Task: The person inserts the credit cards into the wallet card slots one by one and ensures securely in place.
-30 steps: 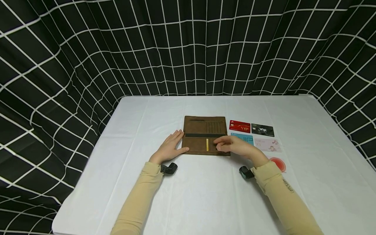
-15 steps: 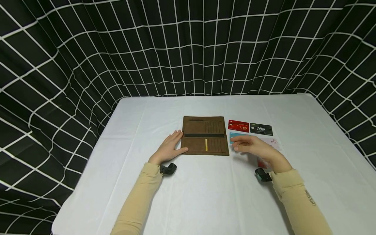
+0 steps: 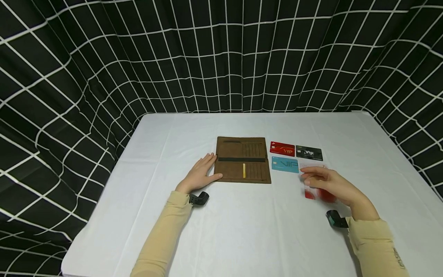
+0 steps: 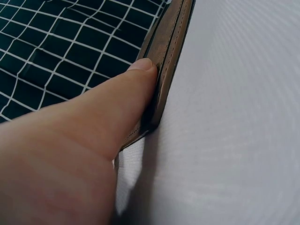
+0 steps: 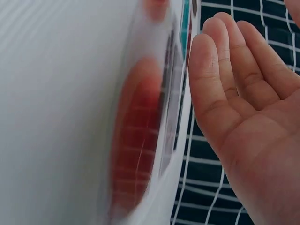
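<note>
A brown wallet [image 3: 230,149] lies spread flat on the white table, a thin yellow strip [image 3: 243,170] showing in its lower half. My left hand [image 3: 199,174] rests on its left edge; in the left wrist view the thumb [image 4: 140,70] presses on the leather border. Over the cards to the right, my right hand [image 3: 333,188] hovers with bent, relaxed fingers and nothing held. Beneath it lies a clear-and-red card [image 3: 310,193], partly hidden by the hand; the right wrist view shows its red patch [image 5: 138,136] below the fingers. A pale card is mostly covered.
Beside the wallet lie a red VIP card [image 3: 282,149], a black Vip card [image 3: 309,153] and a blue VIP card [image 3: 285,164]. A dark curtain [image 3: 221,57] with a white grid surrounds the table [image 3: 221,238] at the back and sides.
My right hand has left the wallet's lower right part and moved right over the cards, uncovering the wallet slots and the blue card. The left hand has stayed put.
</note>
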{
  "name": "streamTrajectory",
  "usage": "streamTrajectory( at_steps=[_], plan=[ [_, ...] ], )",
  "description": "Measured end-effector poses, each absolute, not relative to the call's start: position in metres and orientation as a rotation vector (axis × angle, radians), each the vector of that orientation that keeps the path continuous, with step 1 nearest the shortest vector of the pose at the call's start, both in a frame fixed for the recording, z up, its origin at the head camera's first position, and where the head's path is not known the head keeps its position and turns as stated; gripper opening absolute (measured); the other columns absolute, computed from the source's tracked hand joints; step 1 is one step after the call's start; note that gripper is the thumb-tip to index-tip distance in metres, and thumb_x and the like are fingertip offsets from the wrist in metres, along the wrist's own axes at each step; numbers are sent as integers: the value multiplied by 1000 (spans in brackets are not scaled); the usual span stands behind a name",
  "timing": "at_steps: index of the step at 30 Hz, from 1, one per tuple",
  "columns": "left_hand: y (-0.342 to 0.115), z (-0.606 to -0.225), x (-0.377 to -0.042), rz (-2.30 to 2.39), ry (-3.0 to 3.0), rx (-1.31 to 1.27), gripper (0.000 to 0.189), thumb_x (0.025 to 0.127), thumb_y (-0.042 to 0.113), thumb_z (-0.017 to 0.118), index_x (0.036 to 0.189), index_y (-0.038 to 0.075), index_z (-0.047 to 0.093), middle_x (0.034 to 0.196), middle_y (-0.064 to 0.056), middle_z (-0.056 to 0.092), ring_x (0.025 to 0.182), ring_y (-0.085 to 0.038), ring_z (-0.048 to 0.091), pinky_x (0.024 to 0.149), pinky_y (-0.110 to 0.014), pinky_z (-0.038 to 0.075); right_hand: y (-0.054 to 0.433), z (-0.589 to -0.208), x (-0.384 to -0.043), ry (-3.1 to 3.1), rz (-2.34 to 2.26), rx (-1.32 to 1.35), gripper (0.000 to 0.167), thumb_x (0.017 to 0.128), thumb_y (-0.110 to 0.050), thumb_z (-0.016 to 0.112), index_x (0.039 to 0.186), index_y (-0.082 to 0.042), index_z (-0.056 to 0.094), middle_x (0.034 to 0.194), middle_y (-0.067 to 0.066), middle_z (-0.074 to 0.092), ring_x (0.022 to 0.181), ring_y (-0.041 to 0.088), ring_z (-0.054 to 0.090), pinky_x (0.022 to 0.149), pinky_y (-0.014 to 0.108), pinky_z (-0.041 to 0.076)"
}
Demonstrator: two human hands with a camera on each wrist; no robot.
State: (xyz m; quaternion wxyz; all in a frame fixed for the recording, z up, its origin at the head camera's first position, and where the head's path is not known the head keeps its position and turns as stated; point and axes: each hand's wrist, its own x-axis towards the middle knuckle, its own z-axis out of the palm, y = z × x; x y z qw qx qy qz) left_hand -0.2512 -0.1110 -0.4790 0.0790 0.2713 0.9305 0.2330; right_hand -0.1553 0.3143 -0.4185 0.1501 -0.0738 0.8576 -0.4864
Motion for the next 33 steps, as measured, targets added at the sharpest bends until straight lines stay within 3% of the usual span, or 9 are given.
streamTrajectory(
  at_steps=[4,6,11,18,23,30,33],
  plan=[
    [-109,-476,-252,692,2781,827,83,89,58,47,148,8,17,154,-6,10,139,-15,2,111,-30,1,328,-421,-139,2523,-1370,-221,50,91,-23,61,131,2,47,121,19,54,101,7,53,86,22,40],
    [-108,-475,-252,696,2774,838,83,89,58,47,148,8,18,153,-6,10,139,-15,3,111,-30,1,335,-422,-133,2557,-1338,-206,51,90,-24,62,131,2,47,119,19,55,97,5,54,79,19,42],
    [-107,-473,-253,692,2763,851,83,89,57,48,148,6,18,153,-8,11,139,-16,3,111,-30,2,348,-422,-123,2599,-1253,-142,54,89,-26,63,134,-2,46,125,16,49,100,9,51,82,39,43],
    [-107,-475,-253,693,2768,825,83,89,58,47,148,7,18,153,-6,10,139,-14,2,111,-28,1,359,-421,-118,2586,-1213,-142,62,87,-22,65,137,2,38,132,25,39,112,41,43,85,49,42],
    [-108,-476,-252,713,2777,823,83,89,57,48,148,7,19,153,-7,11,139,-16,3,111,-30,1,363,-423,-118,2553,-1233,-91,68,85,-23,68,137,4,35,135,29,31,116,47,35,88,63,34],
    [-110,-476,-251,701,2782,808,83,89,58,47,148,7,18,153,-7,10,139,-16,2,111,-29,0,366,-432,-122,2575,-1185,-53,68,84,-25,69,137,4,37,134,27,29,112,42,36,84,40,38],
    [-111,-476,-251,709,2786,811,83,90,57,47,148,6,18,153,-8,11,139,-17,4,111,-30,1,366,-435,-124,2591,-1167,-24,68,83,-26,70,136,3,39,133,24,31,110,37,36,82,39,37]
  ],
)
